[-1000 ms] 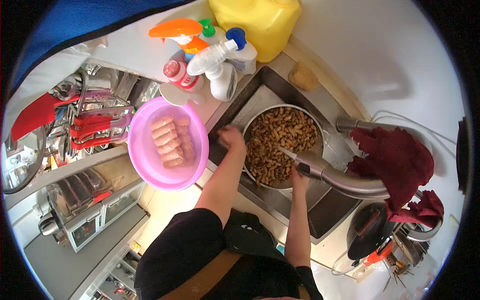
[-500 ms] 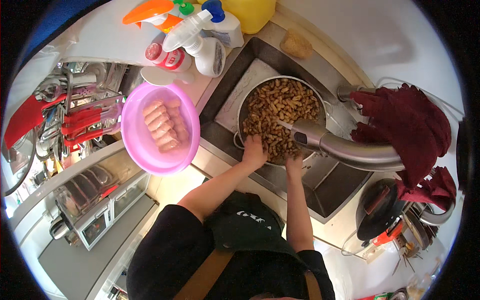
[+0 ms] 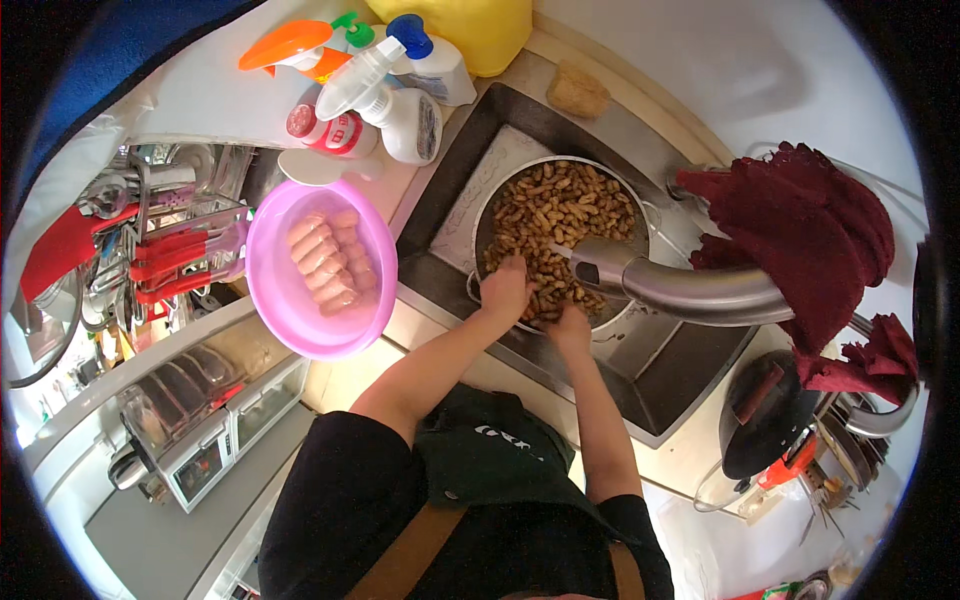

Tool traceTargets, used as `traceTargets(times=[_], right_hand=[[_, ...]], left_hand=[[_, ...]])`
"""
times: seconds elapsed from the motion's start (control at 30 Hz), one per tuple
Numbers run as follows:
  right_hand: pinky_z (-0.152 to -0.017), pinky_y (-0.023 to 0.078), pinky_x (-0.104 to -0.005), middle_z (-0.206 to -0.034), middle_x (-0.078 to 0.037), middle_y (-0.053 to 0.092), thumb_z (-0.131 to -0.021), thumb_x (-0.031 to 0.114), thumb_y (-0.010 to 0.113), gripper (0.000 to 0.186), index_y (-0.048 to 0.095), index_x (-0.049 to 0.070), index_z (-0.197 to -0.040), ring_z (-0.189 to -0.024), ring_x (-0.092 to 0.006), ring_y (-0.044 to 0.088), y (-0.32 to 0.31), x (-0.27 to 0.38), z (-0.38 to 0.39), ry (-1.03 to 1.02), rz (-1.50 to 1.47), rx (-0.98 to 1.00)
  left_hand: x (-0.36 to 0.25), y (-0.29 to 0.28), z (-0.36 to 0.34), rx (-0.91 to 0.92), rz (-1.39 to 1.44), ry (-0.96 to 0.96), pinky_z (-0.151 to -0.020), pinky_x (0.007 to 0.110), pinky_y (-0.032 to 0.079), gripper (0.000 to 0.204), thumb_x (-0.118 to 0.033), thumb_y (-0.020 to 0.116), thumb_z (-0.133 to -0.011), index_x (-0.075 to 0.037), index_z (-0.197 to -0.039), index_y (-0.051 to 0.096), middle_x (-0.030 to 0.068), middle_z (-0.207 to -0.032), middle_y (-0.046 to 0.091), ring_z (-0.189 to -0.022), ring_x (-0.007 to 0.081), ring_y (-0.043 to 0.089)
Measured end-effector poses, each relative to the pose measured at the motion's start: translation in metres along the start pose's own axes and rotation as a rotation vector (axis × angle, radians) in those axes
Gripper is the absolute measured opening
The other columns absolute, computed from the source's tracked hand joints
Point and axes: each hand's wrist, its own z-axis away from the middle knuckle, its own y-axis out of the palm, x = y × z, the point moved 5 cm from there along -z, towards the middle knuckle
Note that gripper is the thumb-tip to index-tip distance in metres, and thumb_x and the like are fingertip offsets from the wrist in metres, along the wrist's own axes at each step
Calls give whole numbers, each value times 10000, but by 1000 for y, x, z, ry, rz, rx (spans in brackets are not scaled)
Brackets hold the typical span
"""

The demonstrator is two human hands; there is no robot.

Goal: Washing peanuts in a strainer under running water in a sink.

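Note:
A wide steel pot (image 3: 480,225) full of brown unshelled peanuts (image 3: 560,195) sits in the sink (image 3: 675,395) under the steel tap (image 3: 705,295). My left hand (image 3: 505,295) is in its near-left part, fingers curled among the peanuts. My right hand (image 3: 565,325) is at the pot's near side, just right of the left one, fingers bent into the pile; what either holds is hidden. Left of the sink, a pink basin (image 3: 372,270) holds pale sausage-shaped rolls (image 3: 325,260) in liquid.
Spray bottles (image 3: 405,125) and a yellow jug (image 3: 480,30) stand behind. A sponge (image 3: 577,88) lies on the sink rim. A maroon cloth (image 3: 800,220) drapes over the tap. A rack of red-handled utensils (image 3: 170,255) is left; a dark pan (image 3: 755,410) sits right.
My left hand has moved from outside the pot's left side into the peanuts. My right hand has shifted slightly left, closer to the left. The camera view has shifted.

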Motion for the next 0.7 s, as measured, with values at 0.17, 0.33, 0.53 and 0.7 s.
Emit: traceTargets(times=[0.17, 0.33, 0.53, 0.7], right_hand=[[-654, 447, -379, -921, -138, 542, -660, 149, 635, 270, 578, 56, -907, -793, -298, 552, -18, 18, 4, -80, -49, -363], [-633, 437, -382, -863, -137, 558, -683, 133, 609, 255, 589, 78, -931, -743, -285, 553, -26, 35, -2, -155, -59, -384], [-562, 436, -326, -842, -141, 588, -676, 101, 620, 324, 583, 70, -996, -595, -264, 546, -27, 44, -7, -254, -165, -391], [-534, 423, -267, -770, -107, 592, -691, 59, 614, 283, 586, 38, -971, -559, -171, 531, -31, 54, 0, -543, -317, -536]], left_hand=[[1, -20, -11, -274, 37, 125, -587, 390, 458, 185, -168, 633, -689, -41, -810, 572, 127, -831, 533, -722, 306, 559], [2, -14, -16, -243, 35, 126, -592, 389, 457, 85, -124, 580, -717, -44, -744, 588, 118, -811, 536, -711, 296, 560], [-10, -43, 13, -263, 279, 190, -602, 381, 442, 51, -85, 556, -720, -41, -738, 571, 117, -763, 526, -704, 293, 551], [-20, -65, 26, -203, 432, 253, -590, 358, 428, 51, -66, 575, -710, -28, -741, 559, 117, -732, 519, -682, 284, 540]])
